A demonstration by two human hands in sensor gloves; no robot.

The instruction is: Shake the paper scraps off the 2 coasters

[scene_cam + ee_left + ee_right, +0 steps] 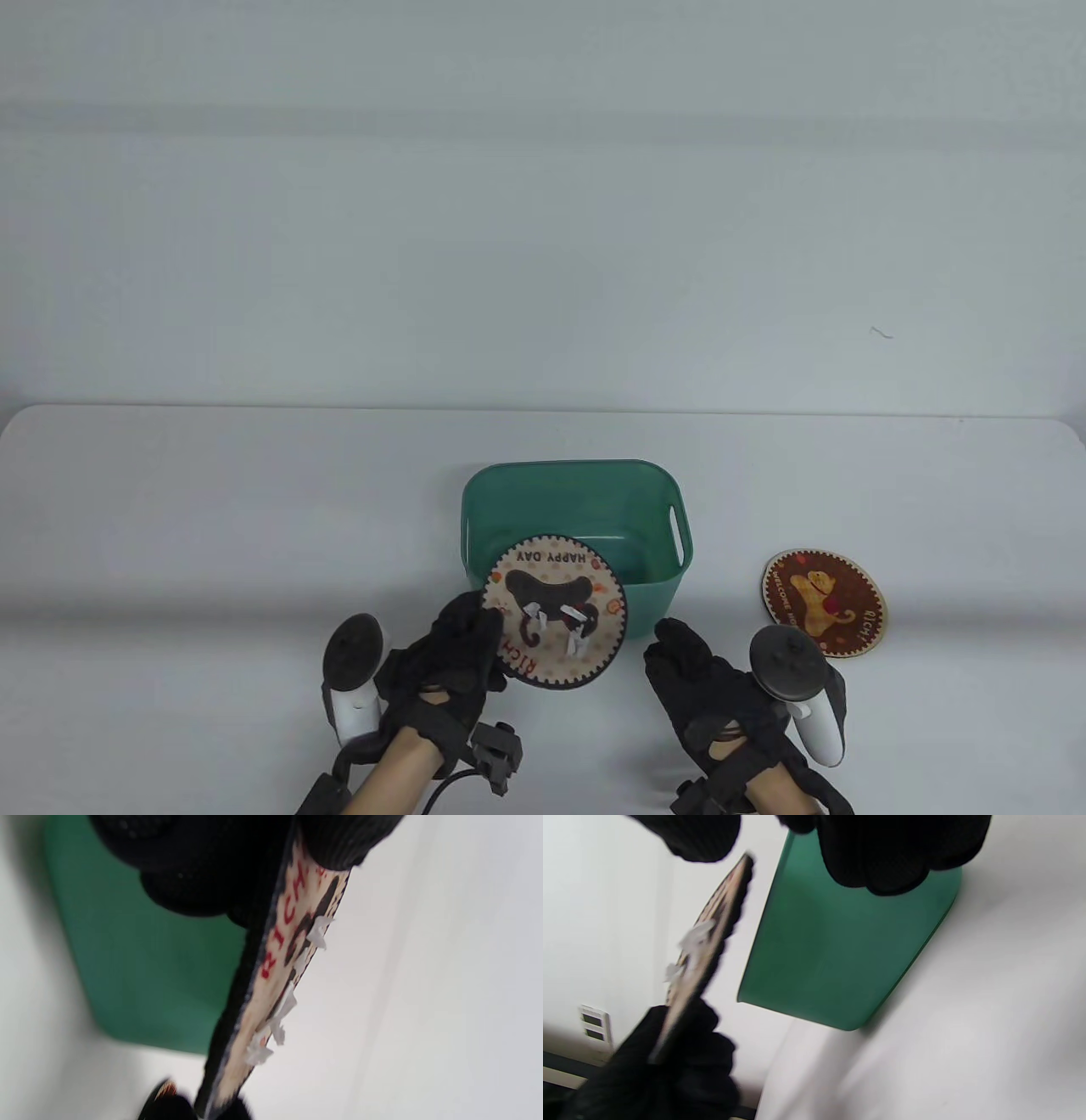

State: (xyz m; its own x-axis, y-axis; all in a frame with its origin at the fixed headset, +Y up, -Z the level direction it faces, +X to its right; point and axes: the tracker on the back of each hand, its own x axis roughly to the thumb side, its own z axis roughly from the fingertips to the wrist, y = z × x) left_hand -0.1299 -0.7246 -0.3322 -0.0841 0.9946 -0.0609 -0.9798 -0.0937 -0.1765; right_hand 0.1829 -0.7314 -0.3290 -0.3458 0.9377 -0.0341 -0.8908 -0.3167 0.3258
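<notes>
Below me, the white table (212, 526) meets a pale wall, with a green bin (577, 509) standing near its front edge. My left hand (450, 662) pinches the cream coaster (556, 615) by its rim, lifted over the bin's near wall, paper scraps (577, 624) on top. My right hand (704, 679) rests with relaxed fingers, holding nothing, beside the brown coaster (825, 603) lying flat.

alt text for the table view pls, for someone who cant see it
A gloved left hand holds a round coaster, paper scraps on its face, over the near edge of a green bin. The right hand is beside it, holding nothing; a second coaster lies flat on the white table, right of the bin.
</notes>
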